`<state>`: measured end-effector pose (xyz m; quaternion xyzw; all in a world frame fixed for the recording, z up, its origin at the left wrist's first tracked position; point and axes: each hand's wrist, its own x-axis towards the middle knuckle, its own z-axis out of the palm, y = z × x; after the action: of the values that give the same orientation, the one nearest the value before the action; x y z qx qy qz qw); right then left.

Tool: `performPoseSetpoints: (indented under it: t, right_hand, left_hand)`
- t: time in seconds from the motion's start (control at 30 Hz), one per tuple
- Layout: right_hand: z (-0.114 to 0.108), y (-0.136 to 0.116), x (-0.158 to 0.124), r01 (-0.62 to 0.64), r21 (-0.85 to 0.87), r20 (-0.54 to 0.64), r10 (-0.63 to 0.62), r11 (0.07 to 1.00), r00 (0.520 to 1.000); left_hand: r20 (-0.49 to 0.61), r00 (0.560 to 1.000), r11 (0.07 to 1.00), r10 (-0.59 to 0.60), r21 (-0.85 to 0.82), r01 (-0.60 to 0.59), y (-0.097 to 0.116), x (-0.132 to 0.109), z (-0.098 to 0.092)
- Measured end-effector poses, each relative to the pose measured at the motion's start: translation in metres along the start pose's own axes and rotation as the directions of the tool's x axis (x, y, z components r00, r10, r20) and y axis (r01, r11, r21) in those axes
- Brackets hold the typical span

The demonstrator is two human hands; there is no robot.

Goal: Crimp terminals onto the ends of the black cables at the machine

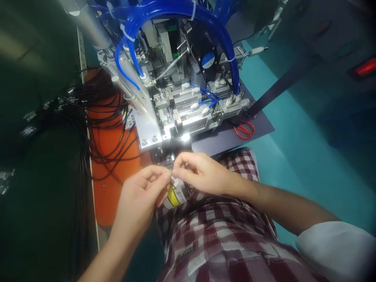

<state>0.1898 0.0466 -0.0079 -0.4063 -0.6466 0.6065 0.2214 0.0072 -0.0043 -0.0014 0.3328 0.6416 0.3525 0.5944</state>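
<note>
My left hand (143,188) and my right hand (202,172) meet at the fingertips, each closed in a pinch. Whatever lies between the fingertips is too small to make out. Just below them shows a white label (178,198) with a yellow arrow and printed characters. Beyond the hands stands a machine with metal pneumatic cylinders (194,121) and a bright lit spot (185,137) at its near end. Its silver metal plate (149,135) rises a little ahead of my left hand.
An orange board (105,196) on the left carries many black cables (102,102). Thick blue air tubes (176,9) arch over the machine. Scissors with red handles (245,130) lie on the dark base plate (261,127). A checkered apron (223,235) covers my lap.
</note>
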Motion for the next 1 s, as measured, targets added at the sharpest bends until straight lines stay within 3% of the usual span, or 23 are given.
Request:
performPoseSetpoints:
  t: [0.13,0.2,0.37,0.53,0.77,1.0]
  right_hand:
    - [-0.005,-0.006,0.004,0.106,-0.203,0.056,-0.096,0.973,0.994]
    - [-0.005,-0.007,0.007,0.131,-0.227,0.074,-0.117,0.965,0.99]
    - [0.001,0.004,0.009,0.186,-0.02,0.044,-0.185,0.982,0.982]
    - [0.003,0.016,0.009,0.124,0.23,0.028,-0.134,0.965,0.991]
    - [-0.007,0.007,0.003,0.086,0.035,0.071,-0.088,0.996,0.994]
    - [-0.005,0.008,0.007,0.165,0.132,0.103,-0.179,0.977,0.978]
  left_hand:
    - [0.03,0.999,0.999,-0.016,0.052,0.014,0.0,0.001,0.0]
    - [0.045,0.999,0.997,-0.022,0.077,0.019,0.0,0.001,-0.001]
    - [0.029,0.999,0.997,-0.024,0.071,0.022,-0.002,0.0,0.001]
    - [0.011,1.0,0.999,-0.015,0.047,0.015,0.0,-0.001,0.003]
    - [0.011,1.0,0.998,0.013,0.066,-0.013,0.003,0.0,0.001]
    - [0.021,1.0,0.998,-0.021,0.068,0.02,0.001,0.0,-0.002]
